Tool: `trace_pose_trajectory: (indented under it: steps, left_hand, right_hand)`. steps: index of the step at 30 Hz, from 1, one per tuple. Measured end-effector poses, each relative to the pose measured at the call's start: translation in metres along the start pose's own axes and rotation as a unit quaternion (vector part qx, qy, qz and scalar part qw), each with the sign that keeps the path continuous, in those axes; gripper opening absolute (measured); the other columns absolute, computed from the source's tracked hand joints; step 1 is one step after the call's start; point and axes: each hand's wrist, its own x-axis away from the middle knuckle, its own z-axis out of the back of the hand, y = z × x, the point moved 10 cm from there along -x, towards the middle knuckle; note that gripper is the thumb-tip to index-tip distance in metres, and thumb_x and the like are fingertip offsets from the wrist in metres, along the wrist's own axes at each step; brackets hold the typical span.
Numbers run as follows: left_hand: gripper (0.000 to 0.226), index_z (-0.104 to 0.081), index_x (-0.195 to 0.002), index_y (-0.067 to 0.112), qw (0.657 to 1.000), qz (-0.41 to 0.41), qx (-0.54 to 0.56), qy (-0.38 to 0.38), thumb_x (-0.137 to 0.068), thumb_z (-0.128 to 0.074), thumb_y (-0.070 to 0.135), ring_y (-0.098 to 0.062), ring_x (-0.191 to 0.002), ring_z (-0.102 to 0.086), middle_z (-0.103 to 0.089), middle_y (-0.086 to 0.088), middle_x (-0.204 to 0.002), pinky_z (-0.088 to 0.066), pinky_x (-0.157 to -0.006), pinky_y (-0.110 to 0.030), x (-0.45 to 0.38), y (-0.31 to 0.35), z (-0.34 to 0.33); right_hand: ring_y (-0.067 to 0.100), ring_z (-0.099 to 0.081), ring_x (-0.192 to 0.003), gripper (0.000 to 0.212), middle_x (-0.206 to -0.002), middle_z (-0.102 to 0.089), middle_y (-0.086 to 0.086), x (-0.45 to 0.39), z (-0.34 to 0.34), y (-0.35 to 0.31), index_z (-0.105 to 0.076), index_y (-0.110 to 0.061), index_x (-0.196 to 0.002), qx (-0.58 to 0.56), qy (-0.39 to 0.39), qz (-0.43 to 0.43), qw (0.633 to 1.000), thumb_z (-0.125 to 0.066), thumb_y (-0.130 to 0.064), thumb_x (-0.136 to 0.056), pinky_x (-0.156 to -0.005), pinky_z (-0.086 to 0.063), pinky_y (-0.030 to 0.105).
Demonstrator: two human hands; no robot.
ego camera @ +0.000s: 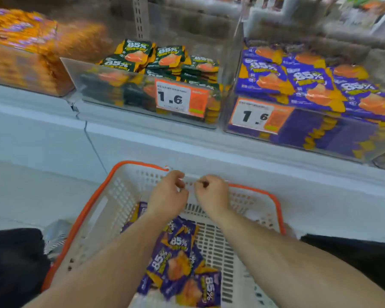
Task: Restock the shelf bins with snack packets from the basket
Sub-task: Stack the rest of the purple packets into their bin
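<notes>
Here, both hands are held over the far end of the basket (125, 196), side by side and nearly touching. The left hand (168, 193) is curled with fingers bent in; the right hand (211, 193) is likewise curled. Whether anything is pinched between the fingers cannot be told, as only a pale blurred bit is seen at the fingertips, close to the basket's far rim. The basket is white with an orange rim and is seen below the shelf (187, 138), between dark-clothed knees. Purple packets (178, 261) are lain loose on the basket floor, mostly under the left forearm, marked "85%". On the shelf three clear bins are set in a row. The right bin (320, 138) is filled with purple packets of the same print, piled up to its front wall, with a price tag (257, 116) reading 1.6. The middle bin (111, 94) is part-filled with green packets (162, 57), stacked toward its back and right, and tagged 1.6 as well. The left bin (20, 70) is packed with orange packets, blurred. Upper shelves behind are too blurred to read.
</notes>
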Motion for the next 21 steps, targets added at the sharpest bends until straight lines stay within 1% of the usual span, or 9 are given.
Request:
trace_pose_trajectory:
  steps: [1, 3, 5, 8, 9, 11, 15, 18, 21]
  left_hand:
    - [0.033, -0.05, -0.127, 0.022, 0.999, 0.025, -0.016, -0.019, -0.094, -0.053, 0.017, -0.013, -0.079, -0.059, -0.057, 0.01, -0.102, -0.055, -0.073, -0.039, 0.0, -0.017, -0.007]
    - [0.028, -0.051, -0.125, 0.023, 0.995, 0.063, -0.051, -0.051, -0.097, -0.05, 0.021, -0.013, -0.078, -0.06, -0.06, 0.008, -0.106, -0.055, -0.068, -0.036, 0.002, -0.05, -0.02]
    - [0.027, -0.051, -0.126, 0.022, 0.992, 0.09, -0.064, -0.069, -0.099, -0.047, 0.023, -0.014, -0.081, -0.06, -0.06, 0.005, -0.111, -0.054, -0.069, -0.036, 0.005, -0.076, -0.029]
    - [0.025, -0.053, -0.124, 0.022, 0.987, 0.122, -0.065, -0.084, -0.099, -0.047, 0.02, -0.014, -0.083, -0.059, -0.061, 0.003, -0.115, -0.051, -0.07, -0.034, 0.007, -0.105, -0.041]
    - [0.023, -0.053, -0.121, 0.024, 0.985, 0.13, -0.067, -0.089, -0.099, -0.047, 0.02, -0.013, -0.081, -0.059, -0.061, 0.004, -0.113, -0.05, -0.067, -0.033, 0.007, -0.112, -0.045]
    - [0.021, -0.053, -0.118, 0.027, 0.982, 0.149, -0.062, -0.094, -0.098, -0.047, 0.02, -0.014, -0.079, -0.059, -0.058, 0.008, -0.106, -0.051, -0.064, -0.034, 0.007, -0.124, -0.051]
    - [0.026, -0.054, -0.122, 0.024, 0.978, 0.182, -0.046, -0.093, -0.097, -0.048, 0.019, -0.016, -0.08, -0.059, -0.057, 0.006, -0.106, -0.047, -0.063, -0.032, 0.007, -0.142, -0.056]
    - [0.024, -0.053, -0.121, 0.025, 0.975, 0.197, -0.038, -0.094, -0.098, -0.047, 0.02, -0.014, -0.076, -0.06, -0.057, 0.006, -0.104, -0.048, -0.059, -0.033, 0.008, -0.15, -0.058]
    - [0.023, -0.053, -0.119, 0.027, 0.973, 0.205, -0.038, -0.094, -0.098, -0.046, 0.02, -0.013, -0.078, -0.061, -0.054, 0.009, -0.102, -0.053, -0.065, -0.036, 0.008, -0.151, -0.057]
  right_hand:
    - [0.022, -0.044, -0.056, 0.036, -0.054, -0.045, -0.001, 0.005, -0.018, 0.022, -0.048, -0.02, -0.053, 0.012, -0.038, -0.036, 0.999, -0.054, -0.015, -0.088, -0.056, -0.034, 0.031]
    - [0.02, -0.029, -0.05, 0.043, -0.051, -0.029, -0.001, 0.022, -0.047, 0.065, -0.033, -0.021, -0.052, 0.04, -0.109, -0.114, 0.987, -0.049, -0.015, -0.092, -0.052, -0.022, 0.032]
    - [0.019, -0.028, -0.051, 0.037, -0.055, -0.032, 0.002, 0.039, -0.075, 0.108, -0.035, -0.017, -0.058, 0.056, -0.165, -0.18, 0.968, -0.048, -0.015, -0.093, -0.052, -0.021, 0.031]
    - [0.022, -0.039, -0.059, 0.017, -0.065, -0.046, 0.008, 0.067, -0.113, 0.159, -0.048, -0.012, -0.074, 0.019, -0.234, -0.307, 0.922, -0.053, -0.02, -0.088, -0.055, -0.03, 0.033]
    - [0.023, -0.041, -0.059, 0.021, -0.064, -0.047, 0.01, 0.076, -0.122, 0.174, -0.049, -0.009, -0.075, 0.0, -0.245, -0.347, 0.905, -0.056, -0.024, -0.087, -0.054, -0.031, 0.033]
    - [0.025, -0.047, -0.058, 0.027, -0.06, -0.05, 0.011, 0.093, -0.135, 0.194, -0.048, -0.008, -0.072, -0.019, -0.257, -0.406, 0.877, -0.06, -0.025, -0.089, -0.051, -0.032, 0.031]
    - [0.027, -0.059, -0.064, 0.014, -0.065, -0.057, 0.012, 0.108, -0.154, 0.213, -0.053, -0.006, -0.078, -0.031, -0.247, -0.46, 0.852, -0.062, -0.012, -0.087, -0.053, -0.041, 0.032]
    - [0.024, -0.048, -0.061, 0.024, -0.059, -0.048, 0.011, 0.112, -0.165, 0.218, -0.048, -0.007, -0.069, -0.07, -0.226, -0.48, 0.845, -0.066, -0.006, -0.084, -0.054, -0.036, 0.033]
    - [0.022, -0.039, -0.061, 0.031, -0.06, -0.042, 0.009, 0.118, -0.172, 0.222, -0.042, -0.009, -0.064, -0.1, -0.21, -0.502, 0.833, -0.062, -0.004, -0.086, -0.055, -0.03, 0.034]
